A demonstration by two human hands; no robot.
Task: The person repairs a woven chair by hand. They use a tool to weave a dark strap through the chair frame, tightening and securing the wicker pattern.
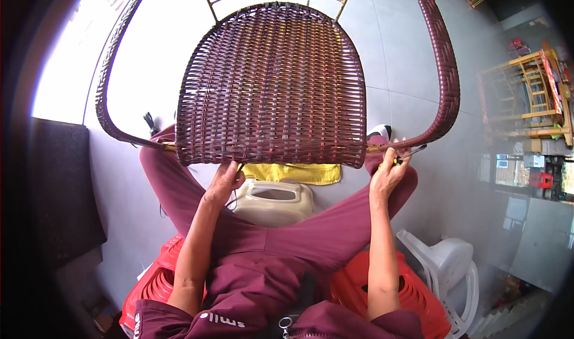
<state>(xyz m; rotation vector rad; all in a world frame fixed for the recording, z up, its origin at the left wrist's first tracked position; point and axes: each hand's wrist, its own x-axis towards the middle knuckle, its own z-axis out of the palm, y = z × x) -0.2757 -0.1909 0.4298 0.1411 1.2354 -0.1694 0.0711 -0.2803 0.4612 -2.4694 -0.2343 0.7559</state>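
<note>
A chair with a dark brown woven seat [272,87] stands in front of me, its front edge just above my lap. My left hand [227,180] is closed at that edge, left of the middle. A thin dark strand [234,200] hangs in a loop from its fingers. Near the seat's front right corner, my right hand [390,174] grips a small tool with a yellow and black handle [397,160]; its exact kind is unclear. The fingers are close to the lower end of the wrapped right armrest [445,75]. On the other side curves the left armrest [104,93].
Below the seat are a yellow cloth [293,173] and a beige plastic stool [269,210]. Red plastic stools [391,291] are at my sides, with a white plastic chair [448,264] to the right. A dark panel [66,189] stands left; wooden frames [538,93] are far right.
</note>
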